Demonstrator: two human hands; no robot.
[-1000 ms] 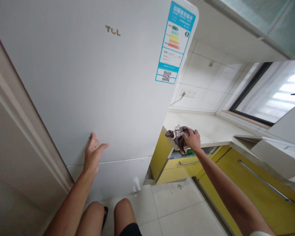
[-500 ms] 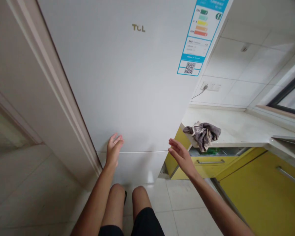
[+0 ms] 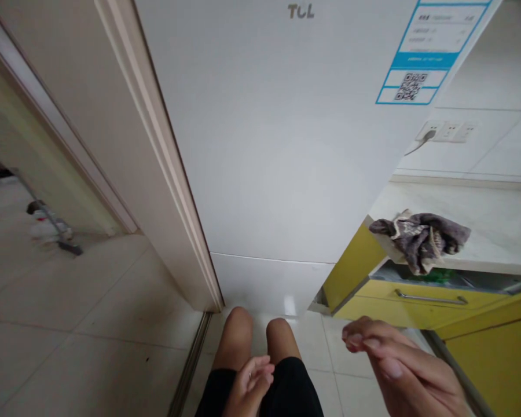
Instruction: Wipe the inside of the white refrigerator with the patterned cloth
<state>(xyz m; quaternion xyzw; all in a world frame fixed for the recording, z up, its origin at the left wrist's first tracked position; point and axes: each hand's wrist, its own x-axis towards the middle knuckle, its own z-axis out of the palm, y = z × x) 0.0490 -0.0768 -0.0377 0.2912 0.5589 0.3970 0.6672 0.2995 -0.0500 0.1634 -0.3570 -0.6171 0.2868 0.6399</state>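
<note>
A tall white refrigerator (image 3: 282,174) marked TCL stands shut before me, with a seam low across its front. My left hand (image 3: 254,382) is low over my thighs, half curled and empty, its fingers loosely bent apart from the thumb. On the right, my right hand (image 3: 403,365) hangs over the floor, much closer to the camera. Its fingers are bent and bunched together, the thumb lies below them, and nothing shows in its grasp. Neither hand touches the refrigerator.
A crumpled grey cloth (image 3: 421,237) lies on the white counter (image 3: 503,214), above a yellow drawer (image 3: 417,295) with a metal handle. A plug sits in the wall socket (image 3: 447,132). Left are a door frame (image 3: 156,150), a floor track (image 3: 191,365) and a long-handled tool (image 3: 47,214).
Both hands have drawn back from the refrigerator's lower front toward my body; their fingers are more curled. The view has turned left and down, showing more floor. The refrigerator stays shut.
</note>
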